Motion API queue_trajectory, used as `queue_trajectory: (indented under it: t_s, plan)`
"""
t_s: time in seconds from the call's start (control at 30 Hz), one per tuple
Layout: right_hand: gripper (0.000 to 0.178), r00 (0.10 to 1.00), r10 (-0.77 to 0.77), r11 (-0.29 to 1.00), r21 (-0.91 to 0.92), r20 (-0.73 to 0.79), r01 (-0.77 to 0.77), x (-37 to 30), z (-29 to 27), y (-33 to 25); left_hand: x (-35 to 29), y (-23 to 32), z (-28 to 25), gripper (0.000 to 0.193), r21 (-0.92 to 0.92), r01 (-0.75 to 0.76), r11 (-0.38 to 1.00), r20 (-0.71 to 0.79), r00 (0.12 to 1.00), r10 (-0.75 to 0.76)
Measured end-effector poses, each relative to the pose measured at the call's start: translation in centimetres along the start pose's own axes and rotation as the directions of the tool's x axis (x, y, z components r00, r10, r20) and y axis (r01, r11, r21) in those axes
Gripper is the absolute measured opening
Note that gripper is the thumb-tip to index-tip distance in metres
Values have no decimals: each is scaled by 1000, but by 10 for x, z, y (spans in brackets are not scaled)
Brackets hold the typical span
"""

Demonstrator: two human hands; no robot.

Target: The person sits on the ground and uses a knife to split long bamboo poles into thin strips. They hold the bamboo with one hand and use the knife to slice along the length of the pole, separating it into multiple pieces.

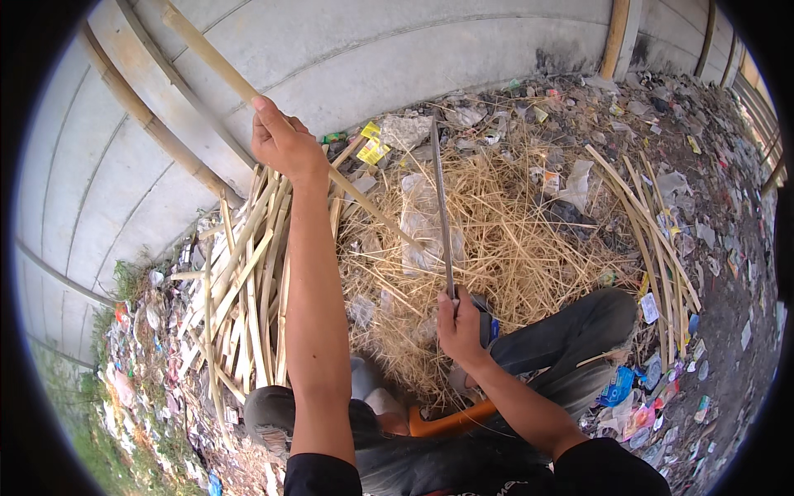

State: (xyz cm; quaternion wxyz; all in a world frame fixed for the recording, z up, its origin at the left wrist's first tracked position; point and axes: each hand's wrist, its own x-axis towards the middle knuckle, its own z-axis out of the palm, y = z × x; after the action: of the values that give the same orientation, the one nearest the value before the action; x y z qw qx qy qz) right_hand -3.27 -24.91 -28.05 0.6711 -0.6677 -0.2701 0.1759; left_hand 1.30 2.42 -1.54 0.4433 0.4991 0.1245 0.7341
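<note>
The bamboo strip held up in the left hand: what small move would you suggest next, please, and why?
Probably draw the blade down along the bamboo strip. The left hand grips the strip high, slanting down toward the shavings pile, and the right hand holds the long blade upright, crossing the strip's lower end. Whether the edge touches it cannot be told.

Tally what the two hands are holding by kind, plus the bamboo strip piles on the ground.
Long bamboo strip, gripped in left hand: 1
Long-bladed knife, gripped in right hand: 1
Piles of split bamboo strips, one at left, one at right: 2
Total: 4
</note>
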Motion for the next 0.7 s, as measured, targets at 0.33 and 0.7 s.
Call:
queue_trajectory:
  t_s: [0.33,0.7]
  plan:
    - [43,935,347,918,-230,77,-322,-11,-5,69,0,0,0,55,51,-38,998,-35,999,40]
    - [38,956,267,935,-272,125,-226,9,-7,78,-9,0,15,57,86,-11,996,-4,1000,12]
